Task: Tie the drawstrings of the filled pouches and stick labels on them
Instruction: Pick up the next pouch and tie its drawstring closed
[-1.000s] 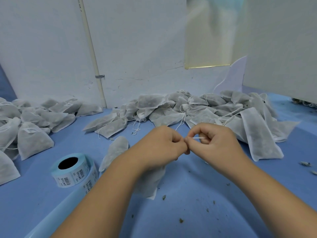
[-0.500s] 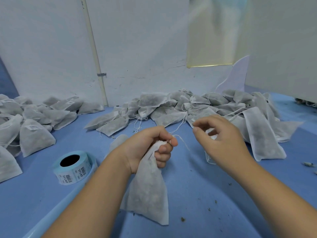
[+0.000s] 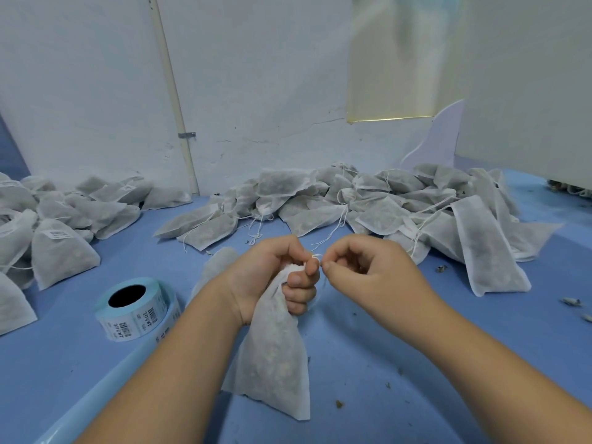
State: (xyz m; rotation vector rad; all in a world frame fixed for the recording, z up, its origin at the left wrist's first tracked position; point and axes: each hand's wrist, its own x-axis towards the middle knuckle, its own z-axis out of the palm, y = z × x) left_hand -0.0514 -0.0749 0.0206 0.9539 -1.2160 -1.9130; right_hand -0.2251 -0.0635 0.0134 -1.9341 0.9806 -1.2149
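Left hand (image 3: 269,270) fingers (image 3: 298,280) clench one pouch (image 3: 275,357); right hand (image 3: 368,270) fingers (image 3: 330,267) pinch its drawstring (image 3: 315,257); one label roll (image 3: 134,309) nearby.

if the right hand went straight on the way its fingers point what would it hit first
Likely the left hand: the right hand, pinching the drawstring, points across at the knuckles gripping the pouch neck, nearly touching. Depth looks matched, though not certain.

Premises are operating as a small packing workshop: filled pouches (image 3: 368,203) are lying heaped on a blue worktop (image 3: 400,363) beside a barcode label roll (image 3: 136,310), against bare white walls (image 3: 256,91).
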